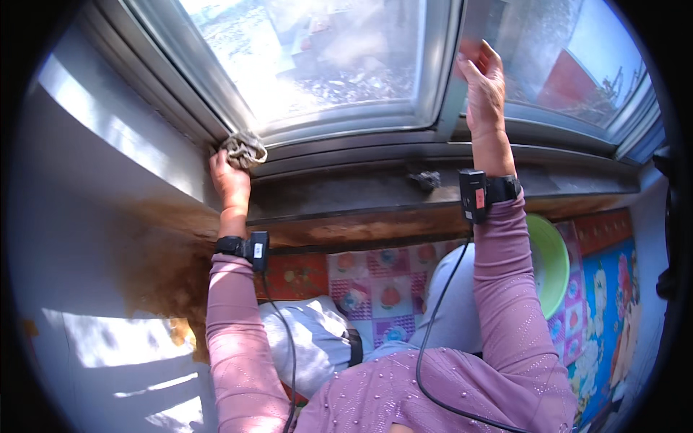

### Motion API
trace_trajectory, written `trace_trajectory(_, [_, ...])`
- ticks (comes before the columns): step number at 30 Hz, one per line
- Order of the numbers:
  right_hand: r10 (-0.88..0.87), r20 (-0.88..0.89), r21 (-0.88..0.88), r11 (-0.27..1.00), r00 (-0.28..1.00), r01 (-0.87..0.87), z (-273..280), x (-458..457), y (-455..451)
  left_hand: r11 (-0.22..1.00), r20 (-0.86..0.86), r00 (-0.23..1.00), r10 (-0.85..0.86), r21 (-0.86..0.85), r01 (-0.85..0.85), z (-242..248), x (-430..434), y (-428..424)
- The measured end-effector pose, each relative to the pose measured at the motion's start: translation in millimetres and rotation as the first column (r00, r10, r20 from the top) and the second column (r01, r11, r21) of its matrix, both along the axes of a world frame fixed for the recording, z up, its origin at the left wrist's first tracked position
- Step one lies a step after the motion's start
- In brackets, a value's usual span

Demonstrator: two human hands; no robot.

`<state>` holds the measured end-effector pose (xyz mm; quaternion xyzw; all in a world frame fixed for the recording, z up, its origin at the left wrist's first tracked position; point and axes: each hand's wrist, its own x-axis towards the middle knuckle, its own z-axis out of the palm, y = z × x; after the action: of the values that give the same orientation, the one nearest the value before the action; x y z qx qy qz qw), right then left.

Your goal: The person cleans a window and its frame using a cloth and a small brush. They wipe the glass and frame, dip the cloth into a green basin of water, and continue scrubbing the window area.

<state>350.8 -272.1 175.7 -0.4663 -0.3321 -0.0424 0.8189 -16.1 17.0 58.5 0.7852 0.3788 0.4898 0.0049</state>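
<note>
My left hand (229, 178) grips a crumpled, grey-beige rag (244, 150) at the lower left corner of a metal-framed sliding window (346, 122). The rag touches the corner where the frame meets the side wall. My right hand (483, 86) is raised at the window's middle upright (452, 103), its thumb and fingers apart and nothing held in it. Whether its fingertips press on the metal is hard to tell. Below the glass runs a dark, stained windowsill (335, 192), with a small dark grey crumpled wad (426, 179) lying on it.
A light green plastic basin (553, 260) stands right of my knee, partly behind my right arm. Patterned covering (390, 292) lies under my legs. The left wall (157, 260) has brown stains. Cables (449, 276) trail from the devices strapped to both wrists.
</note>
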Motion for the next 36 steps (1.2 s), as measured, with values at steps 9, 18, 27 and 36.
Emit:
trace_trajectory(9, [0.101, -0.060, -0.004, 0.995, 0.993, -0.102, 5.2, -0.5, -13.2, 0.931, -0.595, 0.716, -0.365, -0.232, 0.282, -10.0, 81.3, -117.7])
trace_trajectory(18, [-0.032, -0.070, -0.158, 0.987, 0.997, 0.020, 4.0, 13.1, 0.1, 0.566, -0.438, 0.456, -0.775, -0.159, 0.809, 6.1, 188.7, -224.9])
trace_trajectory(27, [-0.074, -0.124, -0.126, 0.990, 0.990, 0.058, -11.2, 20.1, 8.6, 0.649, -0.623, 0.372, -0.688, -0.299, 0.699, -47.7, 211.3, -230.5])
trace_trajectory(36, [-0.452, 0.292, -0.194, 0.835, 0.843, 0.515, -22.6, 19.3, 25.8, 0.706, 0.386, 0.711, -0.587, -0.186, 0.684, 132.0, 66.4, -95.4])
